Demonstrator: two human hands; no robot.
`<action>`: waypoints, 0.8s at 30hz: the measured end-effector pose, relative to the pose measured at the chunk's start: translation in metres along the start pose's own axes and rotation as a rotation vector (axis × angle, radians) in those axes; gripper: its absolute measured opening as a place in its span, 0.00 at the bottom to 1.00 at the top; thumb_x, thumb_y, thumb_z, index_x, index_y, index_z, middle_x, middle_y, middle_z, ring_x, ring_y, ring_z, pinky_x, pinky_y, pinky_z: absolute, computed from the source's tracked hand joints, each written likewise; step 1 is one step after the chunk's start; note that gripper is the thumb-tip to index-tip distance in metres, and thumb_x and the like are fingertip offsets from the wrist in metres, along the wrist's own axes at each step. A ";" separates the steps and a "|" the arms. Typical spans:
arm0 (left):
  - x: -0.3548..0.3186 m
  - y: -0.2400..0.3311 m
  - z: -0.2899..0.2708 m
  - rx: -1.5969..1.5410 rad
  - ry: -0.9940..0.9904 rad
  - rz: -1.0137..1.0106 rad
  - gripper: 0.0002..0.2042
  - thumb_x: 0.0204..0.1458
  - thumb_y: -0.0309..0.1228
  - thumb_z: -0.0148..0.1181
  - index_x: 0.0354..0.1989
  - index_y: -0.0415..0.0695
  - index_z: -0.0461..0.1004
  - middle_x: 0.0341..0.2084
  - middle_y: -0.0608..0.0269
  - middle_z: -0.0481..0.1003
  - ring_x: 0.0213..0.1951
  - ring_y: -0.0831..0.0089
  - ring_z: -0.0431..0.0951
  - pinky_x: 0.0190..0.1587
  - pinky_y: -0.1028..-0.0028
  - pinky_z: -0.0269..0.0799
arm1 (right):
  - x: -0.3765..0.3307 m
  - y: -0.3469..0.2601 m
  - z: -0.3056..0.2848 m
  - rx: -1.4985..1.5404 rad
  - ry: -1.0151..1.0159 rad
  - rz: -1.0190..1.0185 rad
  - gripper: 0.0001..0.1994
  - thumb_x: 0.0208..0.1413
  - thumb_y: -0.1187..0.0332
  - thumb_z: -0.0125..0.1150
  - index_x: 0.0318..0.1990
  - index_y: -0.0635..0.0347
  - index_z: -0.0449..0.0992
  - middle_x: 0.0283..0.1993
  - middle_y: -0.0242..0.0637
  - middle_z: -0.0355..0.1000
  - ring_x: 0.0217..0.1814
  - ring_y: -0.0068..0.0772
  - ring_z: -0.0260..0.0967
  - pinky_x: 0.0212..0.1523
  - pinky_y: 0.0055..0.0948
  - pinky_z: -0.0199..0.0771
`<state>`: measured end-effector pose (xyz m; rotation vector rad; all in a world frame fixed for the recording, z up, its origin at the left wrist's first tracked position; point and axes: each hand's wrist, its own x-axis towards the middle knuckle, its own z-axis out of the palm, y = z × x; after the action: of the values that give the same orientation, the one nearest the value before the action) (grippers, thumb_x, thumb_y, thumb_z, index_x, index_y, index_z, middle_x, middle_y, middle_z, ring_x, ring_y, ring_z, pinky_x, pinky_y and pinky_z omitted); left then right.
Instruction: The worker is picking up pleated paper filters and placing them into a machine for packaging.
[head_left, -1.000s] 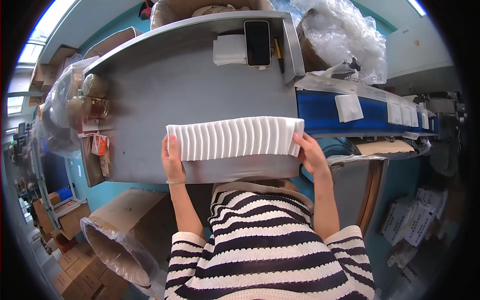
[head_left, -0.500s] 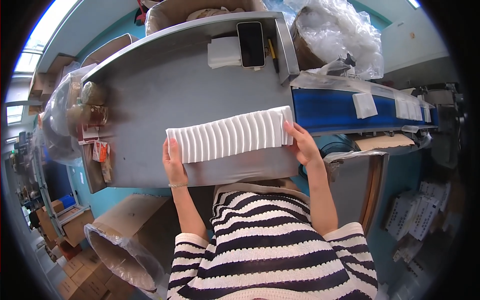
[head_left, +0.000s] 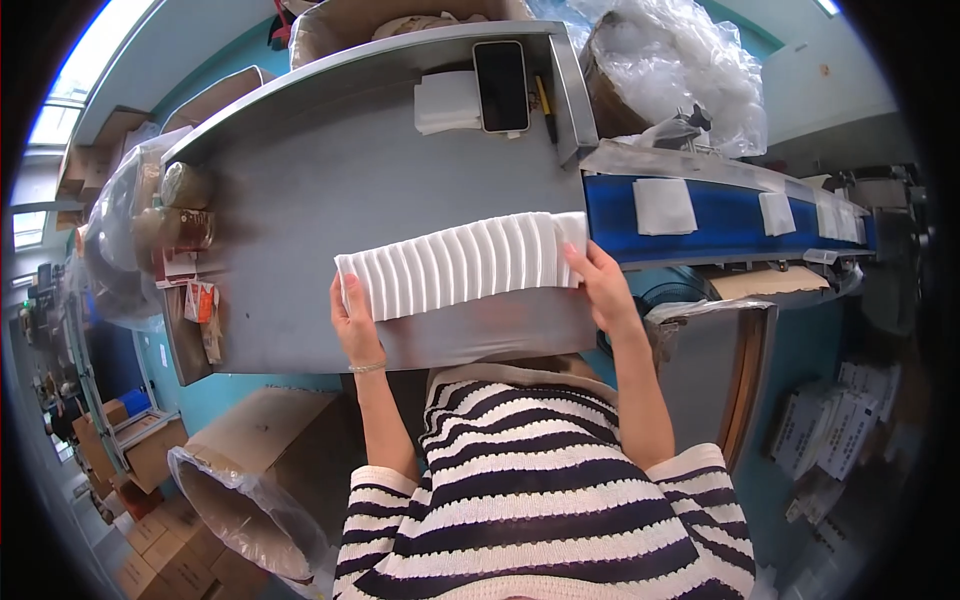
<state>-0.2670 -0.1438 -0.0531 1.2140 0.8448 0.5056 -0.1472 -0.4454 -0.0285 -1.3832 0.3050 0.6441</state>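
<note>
Grey table: both hands clamp white napkin row ends, near front edge.

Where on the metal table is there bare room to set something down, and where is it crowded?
The broad grey stretch of the table lies bare between the row of white pads, held by the left hand and right hand, and the phone. The left edge is crowded with jars; the blue belt carries pads.
</note>
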 end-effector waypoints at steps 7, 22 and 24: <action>-0.014 0.010 0.017 0.362 -0.111 0.156 0.26 0.60 0.44 0.56 0.58 0.35 0.65 0.47 0.59 0.72 0.49 0.73 0.71 0.54 0.75 0.65 | 0.009 0.007 -0.031 0.120 0.236 -0.039 0.20 0.61 0.55 0.57 0.50 0.62 0.72 0.42 0.35 0.74 0.38 0.20 0.69 0.37 0.18 0.71; -0.026 0.020 0.039 0.816 -0.075 0.548 0.40 0.52 0.49 0.62 0.64 0.31 0.55 0.58 0.39 0.63 0.61 0.47 0.63 0.62 0.59 0.59 | 0.003 -0.006 -0.002 -0.351 0.191 -0.210 0.17 0.61 0.56 0.58 0.46 0.63 0.72 0.37 0.30 0.72 0.39 0.18 0.68 0.38 0.20 0.69; -0.028 0.021 0.039 0.852 -0.045 0.598 0.41 0.52 0.49 0.62 0.64 0.32 0.53 0.58 0.39 0.62 0.61 0.47 0.62 0.62 0.58 0.58 | -0.007 -0.013 0.007 -0.426 0.103 -0.228 0.16 0.61 0.58 0.58 0.46 0.63 0.72 0.37 0.28 0.72 0.36 0.16 0.65 0.38 0.20 0.67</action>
<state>-0.2508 -0.1820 -0.0204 2.2868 0.6553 0.6101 -0.1462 -0.4404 -0.0132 -1.8326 0.0891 0.4633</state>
